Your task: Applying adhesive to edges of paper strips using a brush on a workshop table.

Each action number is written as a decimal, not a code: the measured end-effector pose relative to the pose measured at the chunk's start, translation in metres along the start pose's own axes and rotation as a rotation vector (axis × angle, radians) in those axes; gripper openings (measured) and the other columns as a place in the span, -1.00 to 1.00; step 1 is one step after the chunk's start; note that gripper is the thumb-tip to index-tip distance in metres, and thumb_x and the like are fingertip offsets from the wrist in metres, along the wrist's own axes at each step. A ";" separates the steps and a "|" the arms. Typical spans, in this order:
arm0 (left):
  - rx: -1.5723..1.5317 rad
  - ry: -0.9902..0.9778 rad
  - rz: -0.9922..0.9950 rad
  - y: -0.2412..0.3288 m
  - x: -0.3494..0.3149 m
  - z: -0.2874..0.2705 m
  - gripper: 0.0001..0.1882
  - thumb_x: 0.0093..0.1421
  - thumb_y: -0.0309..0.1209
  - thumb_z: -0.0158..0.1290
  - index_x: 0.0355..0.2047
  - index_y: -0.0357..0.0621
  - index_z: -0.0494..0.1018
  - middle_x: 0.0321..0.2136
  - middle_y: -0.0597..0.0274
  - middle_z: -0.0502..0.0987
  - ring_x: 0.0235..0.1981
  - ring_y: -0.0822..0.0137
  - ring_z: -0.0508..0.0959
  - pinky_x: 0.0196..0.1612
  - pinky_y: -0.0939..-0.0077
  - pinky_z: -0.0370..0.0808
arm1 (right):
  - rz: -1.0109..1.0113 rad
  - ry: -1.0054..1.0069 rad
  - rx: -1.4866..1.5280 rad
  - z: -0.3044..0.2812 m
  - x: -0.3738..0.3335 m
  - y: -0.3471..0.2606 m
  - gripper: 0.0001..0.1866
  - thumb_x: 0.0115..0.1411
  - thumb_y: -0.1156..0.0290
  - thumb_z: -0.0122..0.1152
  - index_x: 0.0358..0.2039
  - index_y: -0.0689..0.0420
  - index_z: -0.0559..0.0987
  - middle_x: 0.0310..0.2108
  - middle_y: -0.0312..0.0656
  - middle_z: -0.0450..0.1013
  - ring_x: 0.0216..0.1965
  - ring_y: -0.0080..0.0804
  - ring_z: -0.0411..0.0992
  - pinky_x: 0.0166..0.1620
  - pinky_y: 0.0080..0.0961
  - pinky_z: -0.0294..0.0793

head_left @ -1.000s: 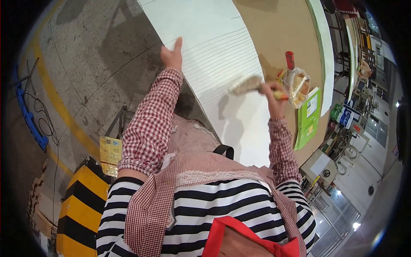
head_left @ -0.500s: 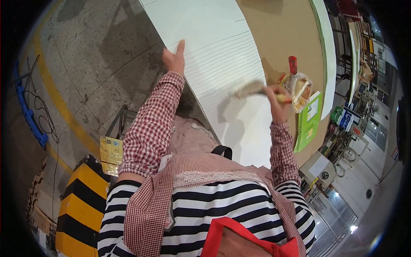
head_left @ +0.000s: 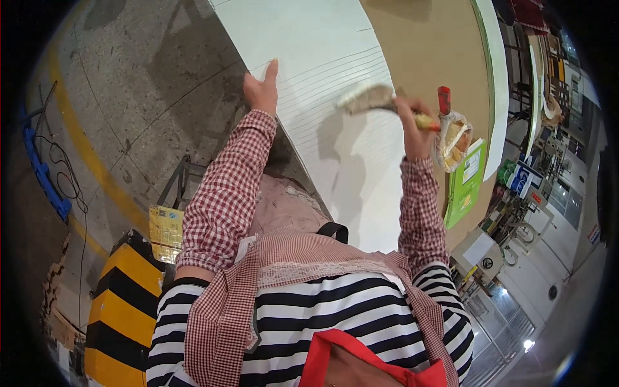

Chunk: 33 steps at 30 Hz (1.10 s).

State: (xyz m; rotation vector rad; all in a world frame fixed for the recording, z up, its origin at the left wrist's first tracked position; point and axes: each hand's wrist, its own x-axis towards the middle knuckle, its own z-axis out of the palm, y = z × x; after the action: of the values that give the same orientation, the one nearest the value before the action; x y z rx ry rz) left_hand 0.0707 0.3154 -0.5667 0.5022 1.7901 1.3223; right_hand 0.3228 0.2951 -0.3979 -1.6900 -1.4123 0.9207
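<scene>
A stack of white sheets (head_left: pixel 322 39) lies before me, fanned so that many thin parallel edges show. At its left edge is my left hand (head_left: pixel 262 91); the thumb rests on top and the other fingers curl over the edge, mostly hidden. My right hand (head_left: pixel 413 119) is closed round the handle of a wide brush (head_left: pixel 369 99), whose pale bristles point left above the sheets and cast a shadow. Right of that hand, a plastic-lined tub (head_left: pixel 455 143) holds yellowish stuff. A red handle-like piece (head_left: pixel 444 100) stands at the tub's far side.
Brown board (head_left: pixel 445 39) lies under the sheets. A green package (head_left: pixel 465 184) is near the tub. To the left, on the concrete floor, are a yellow-and-black striped block (head_left: pixel 126 303), a yellow box (head_left: pixel 166 233) and a cable (head_left: pixel 64 174). Machines stand at far right.
My right hand has lifted the brush away from the tub, moving it slightly farther from me and to the left. My left hand stays at the sheets' edge.
</scene>
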 end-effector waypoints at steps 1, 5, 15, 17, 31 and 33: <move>0.000 -0.004 0.003 0.000 -0.001 0.002 -0.43 0.03 -0.12 0.27 -0.23 -0.44 0.41 -0.25 -0.07 0.54 -0.21 0.15 0.53 -0.11 0.33 0.42 | 0.005 0.033 0.028 0.009 0.010 -0.012 -0.86 0.10 0.46 0.29 -0.48 0.26 0.55 -0.53 -0.37 0.44 -0.47 -0.71 0.33 -0.38 -0.73 0.33; -0.030 -0.010 -0.006 0.003 -0.003 0.006 -0.47 0.05 -0.17 0.26 -0.22 -0.43 0.40 -0.24 -0.05 0.54 -0.22 0.19 0.53 -0.12 0.34 0.43 | -0.035 0.050 0.060 0.011 0.016 0.019 -0.88 0.10 0.47 0.28 -0.46 0.27 0.56 -0.51 -0.38 0.43 -0.45 -0.70 0.33 -0.37 -0.74 0.33; -0.044 -0.046 -0.009 0.006 -0.003 0.003 -0.50 0.07 -0.20 0.25 -0.22 -0.43 0.39 -0.25 -0.03 0.54 -0.23 0.22 0.52 -0.13 0.36 0.43 | -0.013 0.061 0.034 0.016 0.026 -0.012 -0.88 0.12 0.46 0.24 -0.46 0.25 0.55 -0.49 -0.39 0.45 -0.42 -0.69 0.33 -0.33 -0.68 0.32; -0.048 -0.050 -0.013 0.002 -0.001 0.003 -0.49 0.07 -0.19 0.26 -0.22 -0.43 0.39 -0.25 -0.03 0.53 -0.22 0.22 0.52 -0.13 0.36 0.43 | 0.008 0.029 -0.024 0.010 0.020 0.008 -0.87 0.12 0.45 0.25 -0.47 0.25 0.55 -0.49 -0.39 0.45 -0.42 -0.69 0.33 -0.33 -0.69 0.32; -0.036 -0.046 -0.009 -0.003 0.000 0.002 -0.46 0.07 -0.15 0.25 -0.22 -0.44 0.39 -0.24 -0.06 0.52 -0.20 0.20 0.51 -0.11 0.33 0.42 | -0.187 0.015 -0.109 0.019 0.025 0.018 -0.90 0.09 0.52 0.26 -0.49 0.28 0.56 -0.47 -0.26 0.51 -0.42 -0.61 0.42 -0.33 -0.66 0.40; -0.036 -0.057 -0.019 0.008 -0.003 0.000 -0.45 0.07 -0.15 0.25 -0.19 -0.44 0.38 -0.22 -0.07 0.52 -0.19 0.19 0.51 -0.10 0.33 0.42 | -0.149 0.019 -0.101 0.014 0.023 0.018 -0.89 0.09 0.52 0.26 -0.51 0.28 0.55 -0.48 -0.26 0.51 -0.43 -0.61 0.42 -0.34 -0.66 0.40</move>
State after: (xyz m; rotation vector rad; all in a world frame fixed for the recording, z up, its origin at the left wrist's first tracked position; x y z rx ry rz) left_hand 0.0715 0.3157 -0.5583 0.4971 1.7176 1.3116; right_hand 0.3216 0.3167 -0.4216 -1.6362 -1.5716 0.7601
